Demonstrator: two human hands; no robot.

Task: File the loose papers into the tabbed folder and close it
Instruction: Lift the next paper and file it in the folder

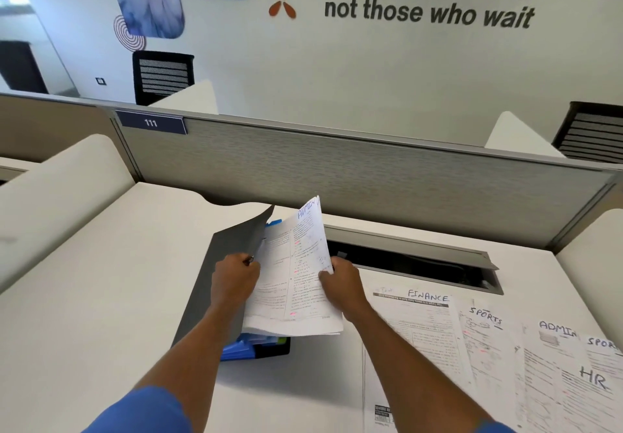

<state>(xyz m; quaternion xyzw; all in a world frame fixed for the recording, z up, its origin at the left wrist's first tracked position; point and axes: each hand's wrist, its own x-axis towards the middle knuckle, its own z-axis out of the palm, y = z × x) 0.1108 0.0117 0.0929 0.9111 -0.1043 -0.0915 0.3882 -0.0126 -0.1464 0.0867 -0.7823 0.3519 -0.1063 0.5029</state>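
Left hand (234, 277) grip pinches folder cover (222, 264) open; right hand (340, 281) grip pinches ADMIN sheet (296, 270). Slide sheet squarely behind matching tab. Loose papers (488, 341) wait at 3 o'clock on table (101, 297).

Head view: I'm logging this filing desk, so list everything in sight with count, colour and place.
tabbed folder: one, grey cover, blue tabs, open at desk centre
ADMIN sheet: one, white, held over the folder
loose papers: several, white, labelled FINANCE, SPORTS, ADMIN, HR, on the desk at right
desk: one, off-white
cable tray: one, dark, open behind the papers
partition: one, grey, behind the desk
number plate: one, navy, reads 111
office chairs: two, black, beyond the partition
left hand: grip on the folder cover
right hand: grip on the ADMIN sheet
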